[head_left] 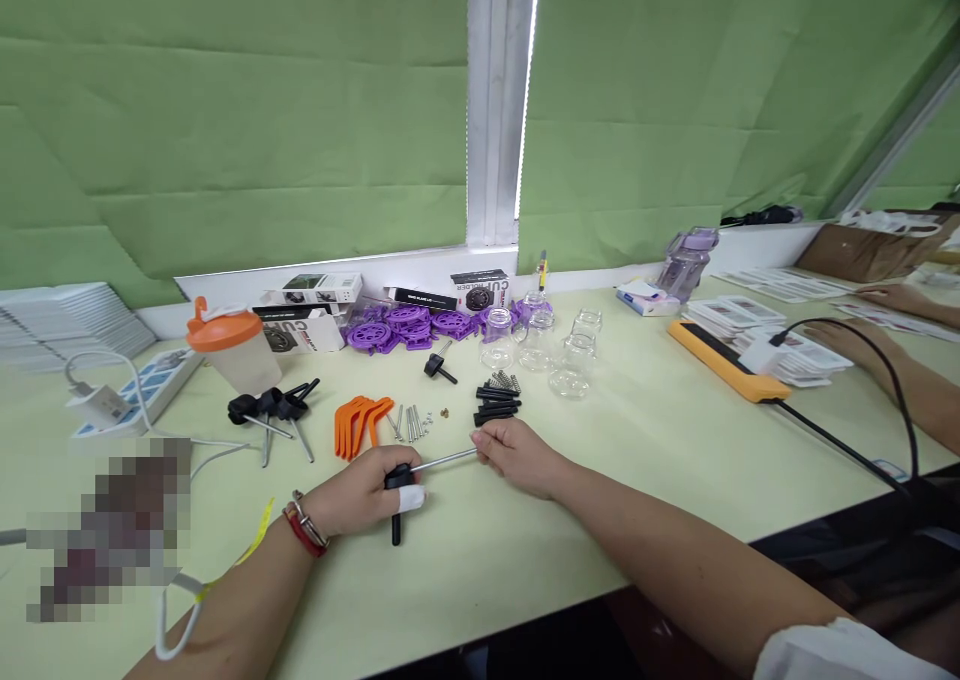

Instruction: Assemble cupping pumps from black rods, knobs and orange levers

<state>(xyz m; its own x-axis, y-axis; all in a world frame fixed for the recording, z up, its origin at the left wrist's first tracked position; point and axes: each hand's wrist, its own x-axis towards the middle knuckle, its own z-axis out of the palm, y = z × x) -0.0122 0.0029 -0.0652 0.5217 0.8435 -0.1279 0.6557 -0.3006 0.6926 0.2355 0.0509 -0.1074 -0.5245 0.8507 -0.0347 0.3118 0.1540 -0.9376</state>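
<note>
My left hand, with white tape around the thumb, is closed on a black crank handle whose short black grip points down toward me. A thin metal rod runs out of it to the right. At the rod's far end, my right hand is closed in a pinch. Just beyond the hands lie orange bent plastic pieces, metal screws, black tubes and small springs. Another crank with a rod lies farther back, and several more cranks are piled at the left.
Purple plastic parts and printed boxes line the back, near clear jars. An orange-lidded cup and power strip stand left. An orange power strip lies right, near another person's hand.
</note>
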